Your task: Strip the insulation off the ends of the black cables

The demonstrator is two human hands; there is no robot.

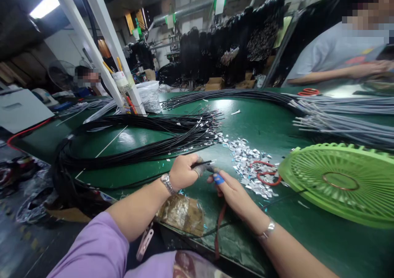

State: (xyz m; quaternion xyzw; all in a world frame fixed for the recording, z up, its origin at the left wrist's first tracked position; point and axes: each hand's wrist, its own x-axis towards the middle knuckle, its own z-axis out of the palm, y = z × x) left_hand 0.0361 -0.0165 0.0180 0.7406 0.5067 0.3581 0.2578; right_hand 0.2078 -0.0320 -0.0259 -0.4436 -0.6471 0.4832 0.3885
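My left hand [184, 171], with a metal watch at the wrist, is closed around a few thin black cables [201, 163] whose ends are pale. Close beside it, my right hand [227, 186] pinches at the end of a black cable. Blue tape is wrapped around one of its digits. What lies between those fingertips is partly hidden. Just behind my hands, a long looped bundle of black cables [123, 158] lies on the green table [258, 122], its stripped ends pointing right. White and bluish scraps [246, 157] are strewn beyond my right hand.
Red-handled scissors [267, 173] lie among the scraps, beside a green fan grille [338, 181]. Grey cable bundles [335, 113] lie at the right, near a co-worker [332, 56]. A plastic-lined bin [149, 96] stands by white posts. Brown taped cardboard [181, 214] sits at the near edge.
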